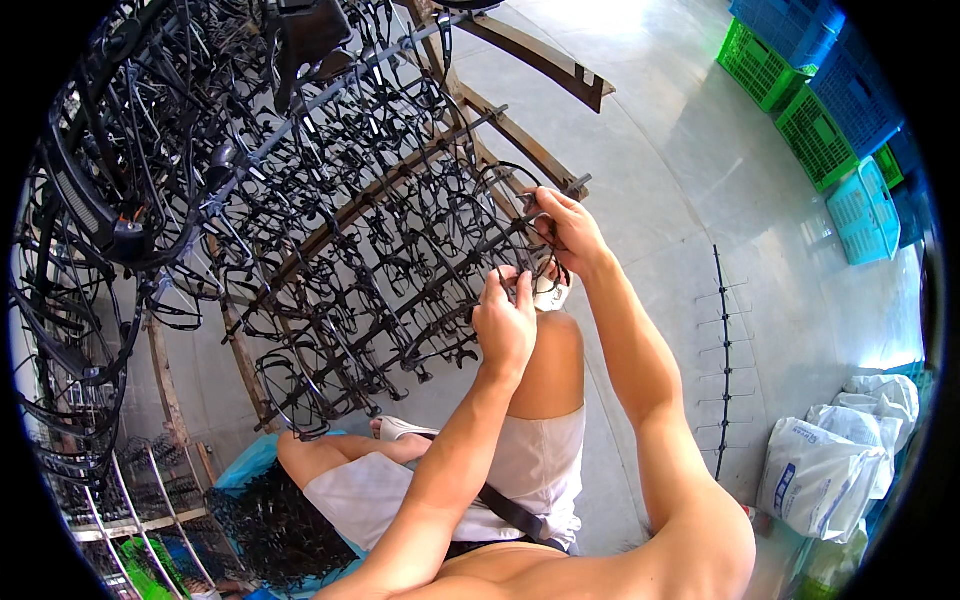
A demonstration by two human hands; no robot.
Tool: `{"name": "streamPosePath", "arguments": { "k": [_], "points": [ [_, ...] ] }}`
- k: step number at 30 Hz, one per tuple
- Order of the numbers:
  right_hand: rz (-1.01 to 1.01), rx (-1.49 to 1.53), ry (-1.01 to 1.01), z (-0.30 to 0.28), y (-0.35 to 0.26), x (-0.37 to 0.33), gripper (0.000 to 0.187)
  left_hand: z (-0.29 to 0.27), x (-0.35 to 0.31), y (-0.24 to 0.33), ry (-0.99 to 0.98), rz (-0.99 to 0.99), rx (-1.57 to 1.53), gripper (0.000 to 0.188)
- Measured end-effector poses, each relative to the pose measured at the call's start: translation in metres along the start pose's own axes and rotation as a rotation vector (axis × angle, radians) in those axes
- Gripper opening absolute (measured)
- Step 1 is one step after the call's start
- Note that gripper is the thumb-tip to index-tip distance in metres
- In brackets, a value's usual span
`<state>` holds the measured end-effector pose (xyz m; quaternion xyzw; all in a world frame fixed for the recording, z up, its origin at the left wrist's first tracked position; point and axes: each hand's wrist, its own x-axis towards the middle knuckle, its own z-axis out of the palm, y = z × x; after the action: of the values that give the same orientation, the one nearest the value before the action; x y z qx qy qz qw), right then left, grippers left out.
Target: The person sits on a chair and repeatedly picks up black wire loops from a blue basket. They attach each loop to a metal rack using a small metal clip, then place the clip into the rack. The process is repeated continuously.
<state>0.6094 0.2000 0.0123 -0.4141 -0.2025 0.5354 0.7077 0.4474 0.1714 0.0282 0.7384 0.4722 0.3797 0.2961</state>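
My left hand (507, 325) is closed, its thumb and fingers pinched at the edge of a thin black looped part near my raised knee. Slightly farther and to the right, my right hand (570, 230) pinches a black looped part (541, 240) between thumb and fingers. Whether both hands grip the same piece cannot be made out. Just beyond them stands a rack (375, 190), its bars hung densely with similar black looped parts (390, 270). The fingertips overlap the rack's near right corner, so small details there are hidden.
Many black parts hang close at the left. A blue bag (238, 462) of black pieces (275, 525) lies by my leg. At right are a hooked rod (723, 350) on the floor, white bags (825, 475), green crates (815, 135) and blue crates (858, 90). A metal bar (530, 55) juts out ahead.
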Motion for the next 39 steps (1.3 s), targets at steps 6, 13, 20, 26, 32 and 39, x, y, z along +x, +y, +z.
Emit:
{"name": "streamPosePath", "arguments": {
  "k": [6,13,20,26,32,39],
  "points": [
    [-0.107,-0.052,-0.057,-0.024,0.014,-0.028,0.027,0.004,0.000,0.001,0.058,-0.022,-0.039,0.022],
    [-0.198,0.219,-0.159,-0.039,0.036,-0.056,0.039,0.006,-0.004,0.002,0.022,-0.086,-0.116,0.020],
    [-0.179,0.229,0.103,-0.024,0.034,-0.054,0.029,0.004,0.000,0.001,0.019,-0.081,-0.098,0.019],
    [-0.131,0.129,0.238,-0.010,0.013,-0.058,0.031,0.007,-0.003,-0.004,0.058,-0.036,-0.115,0.018],
    [-0.229,0.100,0.183,-0.016,0.024,-0.050,0.026,0.003,-0.010,0.002,0.028,-0.071,-0.212,0.019],
    [-0.454,-0.709,0.294,-0.008,0.009,-0.051,0.036,-0.025,-0.076,0.039,0.046,0.206,-0.223,0.018]
  ]
}}
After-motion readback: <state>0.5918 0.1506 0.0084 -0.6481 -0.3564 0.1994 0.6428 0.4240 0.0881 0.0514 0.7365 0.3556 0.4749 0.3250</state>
